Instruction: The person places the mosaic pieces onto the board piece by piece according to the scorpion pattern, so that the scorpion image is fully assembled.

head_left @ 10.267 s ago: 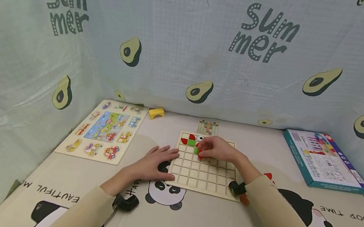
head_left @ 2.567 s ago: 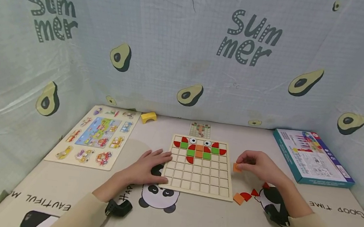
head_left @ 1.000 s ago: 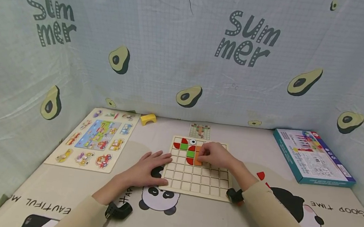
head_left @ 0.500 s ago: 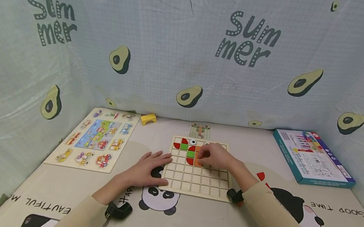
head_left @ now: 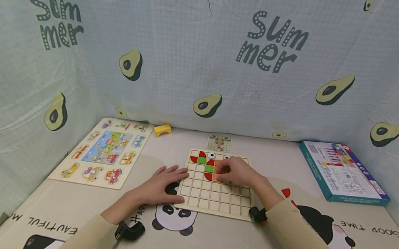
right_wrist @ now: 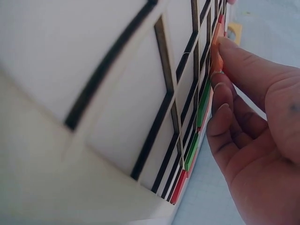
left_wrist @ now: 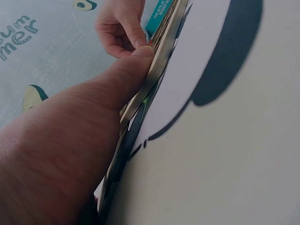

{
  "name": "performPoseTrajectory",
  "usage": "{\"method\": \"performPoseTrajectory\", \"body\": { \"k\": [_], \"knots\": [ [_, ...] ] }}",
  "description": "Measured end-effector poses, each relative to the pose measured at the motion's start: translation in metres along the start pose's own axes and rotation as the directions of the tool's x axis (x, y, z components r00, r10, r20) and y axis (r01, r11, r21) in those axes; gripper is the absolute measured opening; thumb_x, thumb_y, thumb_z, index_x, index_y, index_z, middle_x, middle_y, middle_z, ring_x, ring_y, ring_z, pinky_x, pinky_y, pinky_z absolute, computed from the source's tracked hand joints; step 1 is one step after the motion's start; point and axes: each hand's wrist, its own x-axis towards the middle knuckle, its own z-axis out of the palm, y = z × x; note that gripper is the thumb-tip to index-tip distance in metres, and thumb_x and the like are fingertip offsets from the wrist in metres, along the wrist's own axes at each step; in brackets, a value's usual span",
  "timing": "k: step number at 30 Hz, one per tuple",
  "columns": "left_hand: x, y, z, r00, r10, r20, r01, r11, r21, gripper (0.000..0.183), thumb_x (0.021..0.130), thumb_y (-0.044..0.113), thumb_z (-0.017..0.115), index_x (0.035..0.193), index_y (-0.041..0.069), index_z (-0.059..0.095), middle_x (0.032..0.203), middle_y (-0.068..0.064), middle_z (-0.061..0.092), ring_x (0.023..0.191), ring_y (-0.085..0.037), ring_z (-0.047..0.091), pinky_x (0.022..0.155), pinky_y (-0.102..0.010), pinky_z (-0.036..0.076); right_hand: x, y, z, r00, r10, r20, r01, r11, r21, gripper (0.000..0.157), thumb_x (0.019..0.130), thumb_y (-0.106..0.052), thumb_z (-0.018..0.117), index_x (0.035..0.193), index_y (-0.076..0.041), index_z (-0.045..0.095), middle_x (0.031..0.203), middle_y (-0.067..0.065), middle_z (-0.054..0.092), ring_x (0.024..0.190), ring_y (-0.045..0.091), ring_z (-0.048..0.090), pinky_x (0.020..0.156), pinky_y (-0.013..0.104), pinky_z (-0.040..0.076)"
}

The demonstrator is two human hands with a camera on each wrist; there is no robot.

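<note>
A wooden grid board [head_left: 205, 193] lies on the table in front of me in the head view. Red, green and orange tiles and round eye pieces fill some of its upper cells. My right hand [head_left: 240, 172] is over the board and pinches an orange square tile [right_wrist: 217, 51] between thumb and fingers, down at a cell beside a red quarter-round tile [head_left: 208, 176]. It hides part of the pattern's right side. My left hand [head_left: 160, 186] rests with spread fingers at the board's left edge, its thumb [left_wrist: 129, 72] touching the rim in the left wrist view.
Behind the board lies a small pattern card [head_left: 219, 144]. A picture puzzle board [head_left: 71, 163] is at the left, with a yellow arch block [head_left: 162, 130] near it. A teal-sided box [head_left: 351, 177] lies at the right. Loose red tiles [head_left: 285, 192] sit partly behind the right forearm.
Since 2.6 seconds ago the right hand has carried an orange tile from the board's right side onto the grid. Over the last second it has barely moved. The left hand stays put.
</note>
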Motion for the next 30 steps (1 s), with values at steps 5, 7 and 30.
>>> {"method": "performPoseTrajectory", "body": {
  "k": [5, 7, 30],
  "knots": [
    [0.0, 0.0, 0.0, 1.0, 0.001, -0.001, -0.001, 1.0, 0.0, 0.08, 0.089, 0.054, 0.071, 0.153, 0.013, 0.046, 0.16, -0.004, 0.037, 0.151, -0.034, 0.019, 0.118, -0.06, 0.007, -0.001, 0.001, -0.001, 1.0, 0.004, 0.003, -0.004, 1.0, 0.007, 0.007, 0.09, -0.012, 0.078, 0.091, -0.013, 0.071, 0.082, -0.005, 0.063, 0.078, 0.015, 0.055, 0.072, 0.03, 0.05],
    [0.0, 0.0, -0.001, 1.0, 0.0, 0.0, 0.0, 1.0, -0.001, 0.08, 0.089, 0.054, 0.071, 0.153, 0.013, 0.046, 0.16, -0.004, 0.037, 0.151, -0.034, 0.019, 0.118, -0.06, 0.008, -0.001, 0.002, -0.001, 1.0, -0.005, 0.008, 0.005, 1.0, 0.009, 0.006, 0.09, -0.012, 0.078, 0.091, -0.013, 0.072, 0.082, -0.005, 0.063, 0.078, 0.015, 0.055, 0.071, 0.03, 0.05],
    [0.0, -0.001, 0.0, 1.0, 0.01, -0.006, -0.01, 1.0, -0.005, 0.08, 0.089, 0.054, 0.071, 0.153, 0.012, 0.046, 0.16, -0.004, 0.038, 0.151, -0.035, 0.02, 0.118, -0.06, 0.008, -0.022, 0.014, -0.028, 0.997, -0.069, -0.029, 0.072, 0.99, 0.119, 0.016, 0.091, -0.017, 0.078, 0.102, -0.006, 0.075, 0.089, -0.004, 0.067, 0.081, 0.018, 0.059, 0.076, 0.035, 0.052]
  ]
}}
